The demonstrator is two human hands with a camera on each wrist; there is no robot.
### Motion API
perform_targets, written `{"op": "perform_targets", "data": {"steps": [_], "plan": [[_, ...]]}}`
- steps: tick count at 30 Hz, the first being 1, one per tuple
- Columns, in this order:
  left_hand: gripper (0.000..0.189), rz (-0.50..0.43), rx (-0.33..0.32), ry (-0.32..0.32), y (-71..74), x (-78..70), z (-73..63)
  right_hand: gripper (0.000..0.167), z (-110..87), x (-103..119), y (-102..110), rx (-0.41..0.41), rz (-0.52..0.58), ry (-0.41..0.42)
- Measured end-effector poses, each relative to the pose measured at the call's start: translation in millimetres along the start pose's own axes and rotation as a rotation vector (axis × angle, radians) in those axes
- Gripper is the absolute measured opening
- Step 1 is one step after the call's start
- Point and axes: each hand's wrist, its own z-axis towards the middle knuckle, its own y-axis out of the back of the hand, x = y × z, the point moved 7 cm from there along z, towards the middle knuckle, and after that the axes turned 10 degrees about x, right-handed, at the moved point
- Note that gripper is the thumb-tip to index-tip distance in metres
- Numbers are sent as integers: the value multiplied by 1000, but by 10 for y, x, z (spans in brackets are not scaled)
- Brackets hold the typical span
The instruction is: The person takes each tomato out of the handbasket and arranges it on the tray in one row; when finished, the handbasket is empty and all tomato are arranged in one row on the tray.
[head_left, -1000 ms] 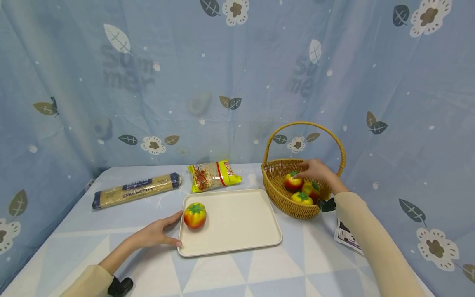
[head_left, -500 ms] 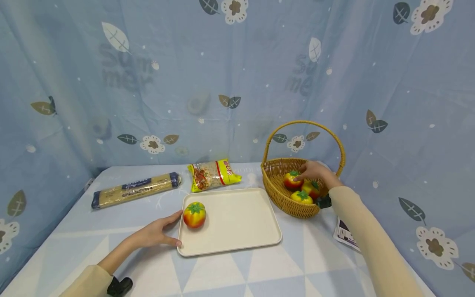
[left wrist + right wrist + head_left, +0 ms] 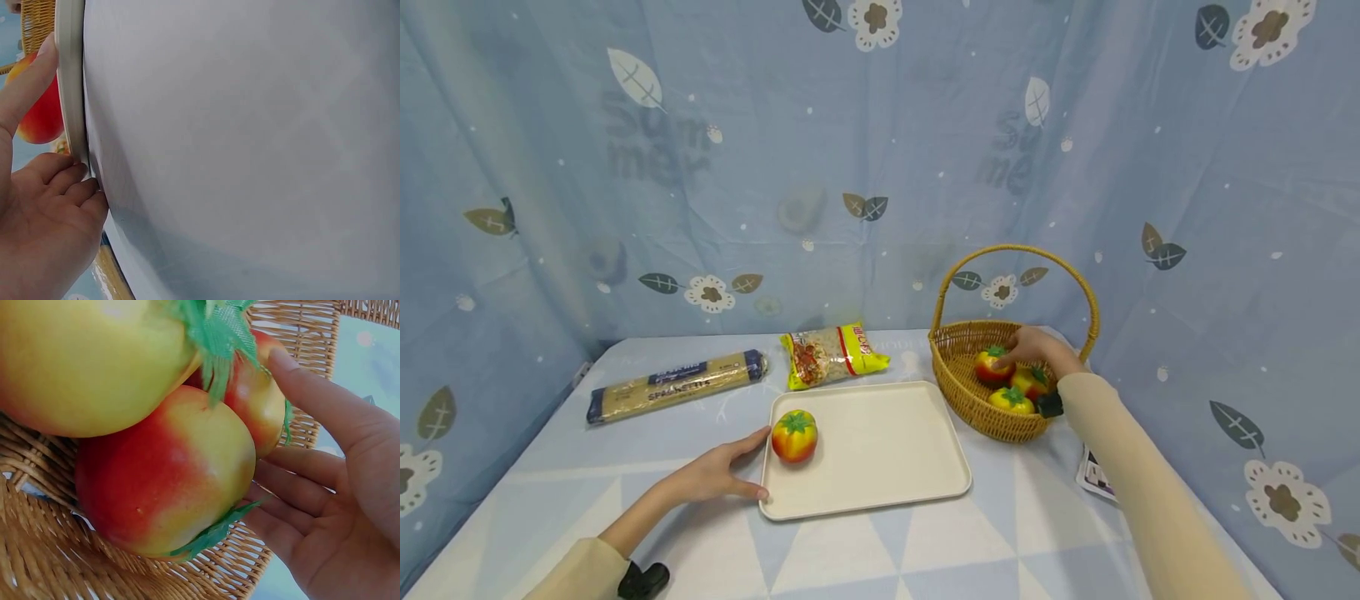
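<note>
My left hand (image 3: 715, 473) rests at the left edge of a cream tray (image 3: 887, 450), its thumb and fingertips touching the rim and spread apart. An artificial tomato (image 3: 794, 436), yellow and red with green leaves, sits on the tray near that hand. Inside the wicker basket (image 3: 973, 410), my right hand (image 3: 1039, 346) grips the rearmost tomato (image 3: 989, 369). In the right wrist view, the thumb lies on that tomato (image 3: 265, 406) and the fingers reach round its other side, partly hidden. A red-yellow tomato (image 3: 169, 475) and a yellower one (image 3: 81, 362) lie close by.
A spaghetti pack (image 3: 677, 386) lies at the back left, beside a yellow-ended food bag (image 3: 831, 357) behind the tray. The basket's tall handle (image 3: 1017, 247) arches over the tomatoes. A printed card (image 3: 1093, 477) lies partly under the right sleeve. A curtain (image 3: 880, 167) hangs behind the table.
My right hand has lowered a little deeper into the basket, its fingers closing about the rearmost tomato. The left hand and the tray stay where they were.
</note>
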Motion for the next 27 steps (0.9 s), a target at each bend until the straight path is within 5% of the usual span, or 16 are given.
{"op": "perform_targets", "data": {"steps": [13, 27], "plan": [[103, 1, 8, -14, 1, -15, -6, 66, 40, -34, -32, 31, 18, -3], [104, -10, -3, -15, 1, -1, -6, 70, -86, 65, 71, -66, -62, 31]]}}
